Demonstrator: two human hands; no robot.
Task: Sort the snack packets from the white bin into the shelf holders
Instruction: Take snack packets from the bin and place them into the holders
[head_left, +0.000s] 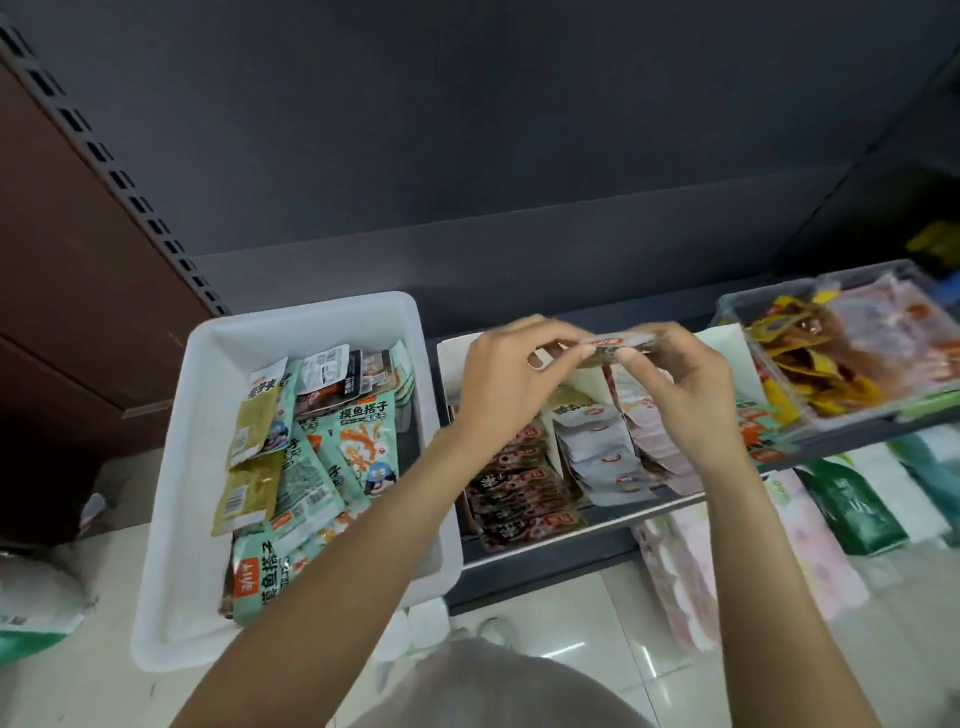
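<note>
Head view: a small snack packet (615, 344) is pinched at both ends by left hand (506, 374) and right hand (680, 384) fingers above the divided shelf holder (724, 338), just right of the packet-filled white bin (311, 312).

Dim, soft focus, edges warped, blurred
</note>
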